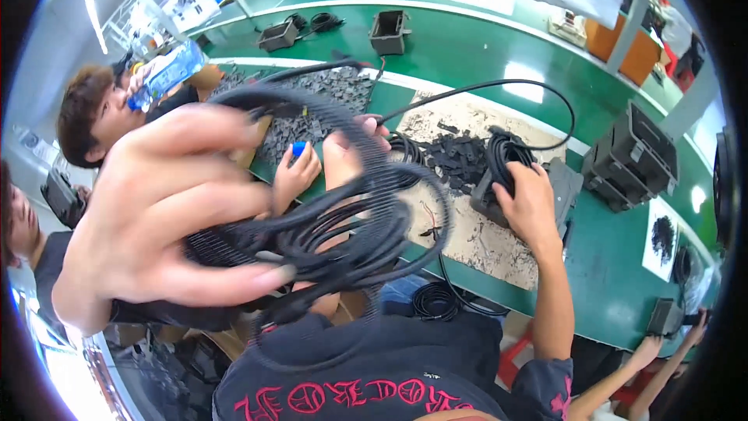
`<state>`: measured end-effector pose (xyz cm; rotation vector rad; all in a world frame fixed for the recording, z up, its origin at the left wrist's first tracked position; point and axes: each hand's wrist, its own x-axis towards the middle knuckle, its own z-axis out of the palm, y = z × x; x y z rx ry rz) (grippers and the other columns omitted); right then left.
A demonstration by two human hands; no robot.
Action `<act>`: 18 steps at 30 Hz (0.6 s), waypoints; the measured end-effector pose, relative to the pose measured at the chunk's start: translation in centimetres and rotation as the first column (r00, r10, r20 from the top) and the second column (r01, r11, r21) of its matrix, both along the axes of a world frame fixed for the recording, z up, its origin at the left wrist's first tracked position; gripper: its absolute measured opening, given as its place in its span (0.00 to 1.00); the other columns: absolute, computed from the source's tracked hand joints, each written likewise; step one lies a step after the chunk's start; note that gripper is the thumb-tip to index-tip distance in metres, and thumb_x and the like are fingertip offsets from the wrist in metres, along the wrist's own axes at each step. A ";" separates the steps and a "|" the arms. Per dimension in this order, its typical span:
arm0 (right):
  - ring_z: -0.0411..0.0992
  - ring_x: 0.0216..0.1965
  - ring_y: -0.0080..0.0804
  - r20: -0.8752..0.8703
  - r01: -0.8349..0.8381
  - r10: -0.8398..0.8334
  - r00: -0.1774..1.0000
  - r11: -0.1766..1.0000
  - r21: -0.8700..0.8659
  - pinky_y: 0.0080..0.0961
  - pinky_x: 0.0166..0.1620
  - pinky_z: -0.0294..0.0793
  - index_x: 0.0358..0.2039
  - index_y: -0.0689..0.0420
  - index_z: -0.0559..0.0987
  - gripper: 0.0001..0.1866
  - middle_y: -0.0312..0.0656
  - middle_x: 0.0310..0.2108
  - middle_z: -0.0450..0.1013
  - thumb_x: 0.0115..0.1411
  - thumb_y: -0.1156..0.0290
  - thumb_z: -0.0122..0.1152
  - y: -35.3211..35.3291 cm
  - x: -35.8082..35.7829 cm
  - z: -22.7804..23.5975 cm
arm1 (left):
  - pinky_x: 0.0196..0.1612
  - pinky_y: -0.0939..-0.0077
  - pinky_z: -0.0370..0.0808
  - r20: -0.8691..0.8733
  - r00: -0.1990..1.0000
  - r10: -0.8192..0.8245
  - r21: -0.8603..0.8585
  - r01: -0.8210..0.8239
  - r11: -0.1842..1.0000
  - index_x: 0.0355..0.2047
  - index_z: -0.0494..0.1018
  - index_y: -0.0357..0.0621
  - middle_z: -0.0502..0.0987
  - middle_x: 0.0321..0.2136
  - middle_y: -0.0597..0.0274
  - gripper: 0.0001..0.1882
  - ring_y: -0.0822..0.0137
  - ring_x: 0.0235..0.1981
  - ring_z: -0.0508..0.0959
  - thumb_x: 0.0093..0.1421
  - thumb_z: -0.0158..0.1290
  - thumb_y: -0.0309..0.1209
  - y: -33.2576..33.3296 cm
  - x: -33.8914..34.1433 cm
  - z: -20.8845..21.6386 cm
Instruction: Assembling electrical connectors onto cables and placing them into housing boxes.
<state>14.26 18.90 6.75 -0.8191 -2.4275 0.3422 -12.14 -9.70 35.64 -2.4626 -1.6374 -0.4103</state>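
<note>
My right hand (pixel 531 199) is closed around a black cable coil (pixel 506 157), above a grey plastic box (pixel 492 206) on the cardboard mat. From the coil, a loose cable (pixel 506 81) arches over to my left hand (pixel 340 160), whose fingers are closed on it. My left forearm is partly covered by a large bundle of black cable (pixel 366 242) close to the camera. Another person's big blurred hand (pixel 156 218) reaches in from the left at that bundle, fingers curled against it.
Black plastic pieces (pixel 456 157) lie on the mat (pixel 499 253); more fill the green table at left. Stacked grey boxes (pixel 631 156) stand right, an open box (pixel 388 33) at the back. A co-worker (pixel 97 113) at left drinks from a bottle (pixel 167 74). Another's hands (pixel 647 352) work at lower right.
</note>
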 end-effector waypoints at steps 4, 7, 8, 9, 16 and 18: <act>0.73 0.44 0.50 -0.184 -0.079 0.081 0.980 0.997 0.022 0.46 0.58 0.66 0.45 0.62 0.75 0.20 0.50 0.39 0.76 0.53 0.70 0.68 -1.0 0.2 3.5 | 0.52 0.63 0.74 -0.212 0.943 -0.257 -0.107 0.239 0.965 0.39 0.75 0.52 0.77 0.33 0.63 0.14 0.55 0.48 0.76 0.51 0.59 0.36 8.0 3.4 -2.4; 0.72 0.46 0.48 -0.275 -0.306 0.334 0.901 0.941 0.143 0.47 0.60 0.65 0.45 0.60 0.76 0.21 0.48 0.40 0.76 0.49 0.72 0.68 -2.5 -2.6 4.9 | 0.53 0.65 0.75 -0.263 0.929 -0.259 -0.039 0.258 0.965 0.36 0.73 0.58 0.75 0.35 0.64 0.11 0.56 0.49 0.76 0.52 0.54 0.30 9.4 3.6 -5.4; 0.72 0.48 0.47 -0.140 -0.360 0.367 0.920 0.930 0.078 0.48 0.61 0.63 0.46 0.58 0.76 0.24 0.47 0.43 0.75 0.45 0.76 0.67 -2.9 -3.1 4.7 | 0.55 0.64 0.74 -0.219 0.936 -0.277 -0.041 0.274 0.961 0.36 0.72 0.55 0.75 0.33 0.64 0.09 0.56 0.52 0.75 0.54 0.53 0.29 10.1 3.6 -5.9; 0.72 0.49 0.47 -0.222 -0.358 0.379 0.898 0.924 0.132 0.50 0.62 0.61 0.47 0.57 0.76 0.26 0.45 0.44 0.75 0.43 0.77 0.66 -3.4 -3.5 3.7 | 0.57 0.64 0.72 -0.172 0.943 -0.283 -0.042 0.281 0.959 0.36 0.72 0.54 0.74 0.33 0.64 0.08 0.56 0.54 0.73 0.54 0.52 0.29 10.8 3.5 -6.4; 0.70 0.53 0.42 -0.194 -0.433 0.436 0.879 0.899 0.061 0.54 0.65 0.55 0.50 0.53 0.75 0.25 0.41 0.46 0.73 0.48 0.69 0.65 -5.5 -3.5 2.6 | 0.63 0.58 0.66 -0.077 0.916 -0.394 -0.132 0.382 0.915 0.35 0.74 0.49 0.75 0.32 0.66 0.08 0.61 0.47 0.76 0.54 0.50 0.27 12.7 4.5 -9.2; 0.69 0.52 0.43 -0.149 -0.405 0.410 0.900 0.912 0.064 0.55 0.64 0.55 0.50 0.52 0.76 0.24 0.41 0.49 0.71 0.50 0.67 0.65 -6.4 -3.0 3.0 | 0.63 0.56 0.67 -0.075 0.896 -0.437 -0.097 0.430 0.898 0.36 0.75 0.50 0.74 0.31 0.67 0.10 0.62 0.43 0.77 0.52 0.50 0.28 11.9 4.9 -10.6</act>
